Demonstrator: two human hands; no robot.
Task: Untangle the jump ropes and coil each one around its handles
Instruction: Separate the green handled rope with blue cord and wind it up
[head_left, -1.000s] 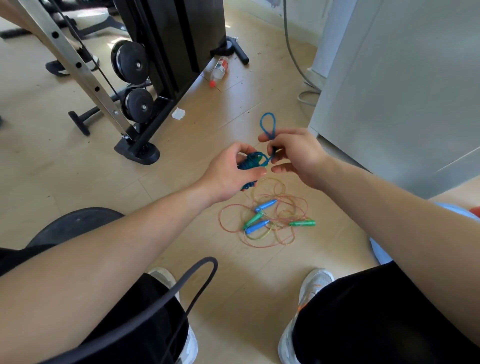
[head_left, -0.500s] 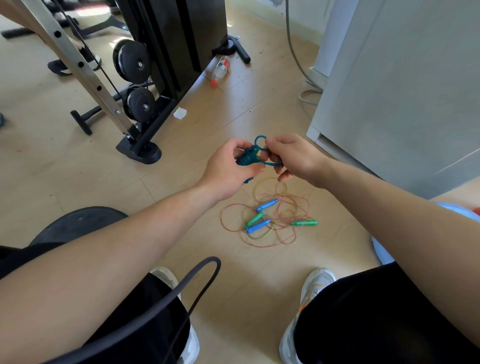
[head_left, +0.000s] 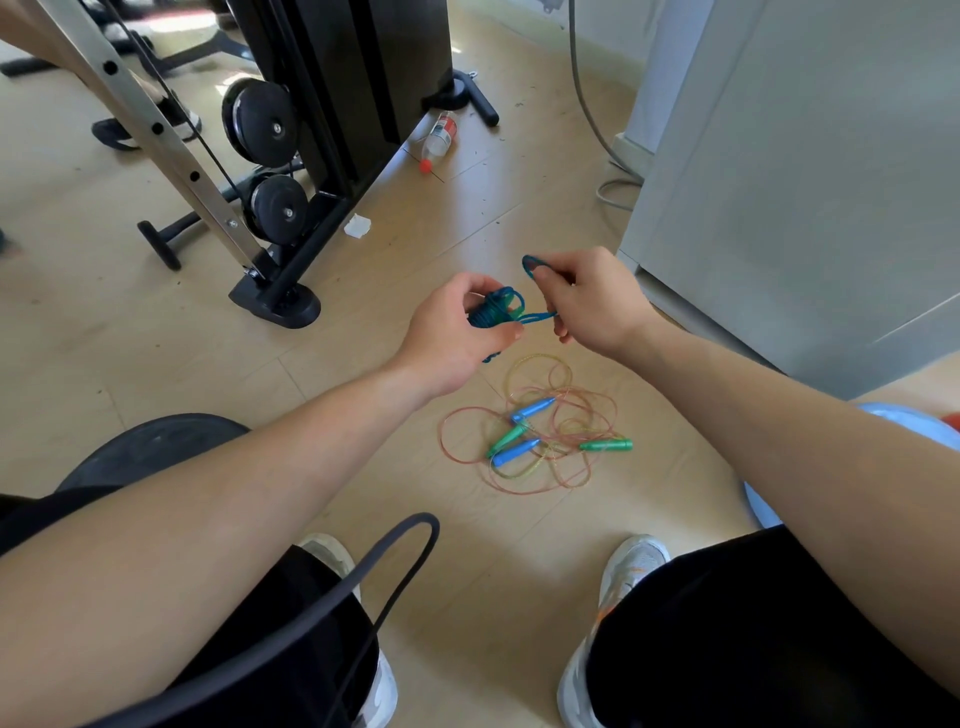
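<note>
The blue rope (head_left: 493, 309) is light and springy: your left hand (head_left: 457, 332) grips its coil while your right hand (head_left: 592, 301) pinches the loose loop.

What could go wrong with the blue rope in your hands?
The loose loop pinched by the right hand might slip, letting the blue coil in the left hand spring undone. The tangled ropes lie on the floor near the shoes, so a foot could snag them.

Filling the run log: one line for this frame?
left hand: grips blue rope coil | right hand: pinches its free loop | floor tangle: uncoiled
</note>
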